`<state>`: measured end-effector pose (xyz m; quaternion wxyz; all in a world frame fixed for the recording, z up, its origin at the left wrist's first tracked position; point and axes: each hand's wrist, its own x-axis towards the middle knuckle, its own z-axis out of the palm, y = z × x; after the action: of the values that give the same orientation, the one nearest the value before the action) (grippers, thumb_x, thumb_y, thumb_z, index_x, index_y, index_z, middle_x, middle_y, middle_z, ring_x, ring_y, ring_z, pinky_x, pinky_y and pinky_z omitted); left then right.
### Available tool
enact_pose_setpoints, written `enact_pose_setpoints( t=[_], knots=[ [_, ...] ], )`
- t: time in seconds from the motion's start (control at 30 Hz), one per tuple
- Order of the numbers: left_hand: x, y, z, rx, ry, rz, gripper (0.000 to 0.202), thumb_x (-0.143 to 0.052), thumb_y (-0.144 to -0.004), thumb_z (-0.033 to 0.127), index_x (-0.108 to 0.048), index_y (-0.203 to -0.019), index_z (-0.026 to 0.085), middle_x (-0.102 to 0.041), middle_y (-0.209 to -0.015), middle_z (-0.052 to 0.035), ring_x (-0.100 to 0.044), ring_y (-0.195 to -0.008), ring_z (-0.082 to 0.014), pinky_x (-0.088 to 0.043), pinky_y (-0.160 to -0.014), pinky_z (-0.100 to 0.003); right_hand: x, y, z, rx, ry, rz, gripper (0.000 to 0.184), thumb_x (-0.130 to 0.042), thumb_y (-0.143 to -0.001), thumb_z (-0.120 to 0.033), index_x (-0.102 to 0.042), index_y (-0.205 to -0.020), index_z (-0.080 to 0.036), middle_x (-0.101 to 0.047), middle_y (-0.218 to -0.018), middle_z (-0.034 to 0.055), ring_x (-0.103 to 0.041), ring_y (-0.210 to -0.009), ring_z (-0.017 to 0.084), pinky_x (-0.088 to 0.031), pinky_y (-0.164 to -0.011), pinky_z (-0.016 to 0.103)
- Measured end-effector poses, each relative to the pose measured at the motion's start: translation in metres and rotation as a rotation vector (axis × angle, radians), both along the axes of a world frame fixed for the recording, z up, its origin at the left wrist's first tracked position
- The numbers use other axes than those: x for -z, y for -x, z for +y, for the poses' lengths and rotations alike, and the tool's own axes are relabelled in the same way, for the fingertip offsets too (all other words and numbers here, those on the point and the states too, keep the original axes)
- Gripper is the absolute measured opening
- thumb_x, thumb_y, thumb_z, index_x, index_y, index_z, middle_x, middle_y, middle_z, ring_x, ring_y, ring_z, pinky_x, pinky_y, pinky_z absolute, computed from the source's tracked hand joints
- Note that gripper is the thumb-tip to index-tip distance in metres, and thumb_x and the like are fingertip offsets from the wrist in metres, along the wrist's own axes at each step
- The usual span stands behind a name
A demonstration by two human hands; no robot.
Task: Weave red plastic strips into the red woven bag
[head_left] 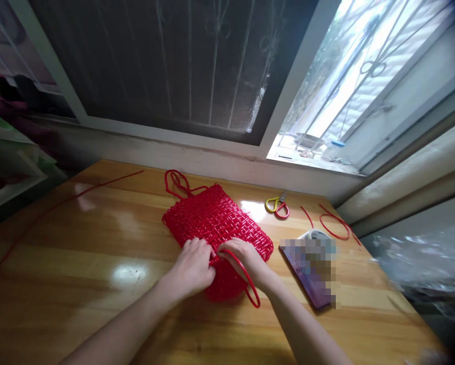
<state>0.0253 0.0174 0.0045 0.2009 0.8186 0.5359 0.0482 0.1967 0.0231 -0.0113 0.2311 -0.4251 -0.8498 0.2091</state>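
A red woven bag [222,213] made of shiny plastic cord lies tilted on the table, its far end showing a looped cord handle [174,185]. On its near edge my left hand [197,263] is closed, thumb and fingers pinching the weave. Beside it, almost touching, my right hand [244,256] is curled at the same edge with a red cord [255,296] running through and over it. That cord bends in a loop below the right hand. The fingertips of both hands are partly hidden, as is the exact spot where cord and weave meet.
Scissors [277,207] with a yellow and a red handle lie beyond the bag. Right of it are a partly blurred phone-like object [305,281], a white roll [306,233] and loose red cords [336,237]. A long red strand [73,195] crosses the wooden table [109,228] at left.
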Motion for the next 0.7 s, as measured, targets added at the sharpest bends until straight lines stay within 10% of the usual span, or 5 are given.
enact_pose_setpoints(
  t=[0.7],
  knots=[
    [0.008, -0.005, 0.002, -0.112, 0.008, -0.02, 0.018, -0.046, -0.065, 0.014, -0.055, -0.08, 0.016, -0.059, -0.09, -0.009, -0.05, -0.091, -0.0233, -0.035, -0.085, -0.036, 0.014, -0.011, -0.02, -0.142, -0.244, 0.059, 0.022, -0.046, -0.088, -0.018, -0.065, -0.095, -0.024, -0.064, -0.088, 0.0046, -0.053, -0.079, 0.015, -0.045, -0.069, 0.028]
  ],
)
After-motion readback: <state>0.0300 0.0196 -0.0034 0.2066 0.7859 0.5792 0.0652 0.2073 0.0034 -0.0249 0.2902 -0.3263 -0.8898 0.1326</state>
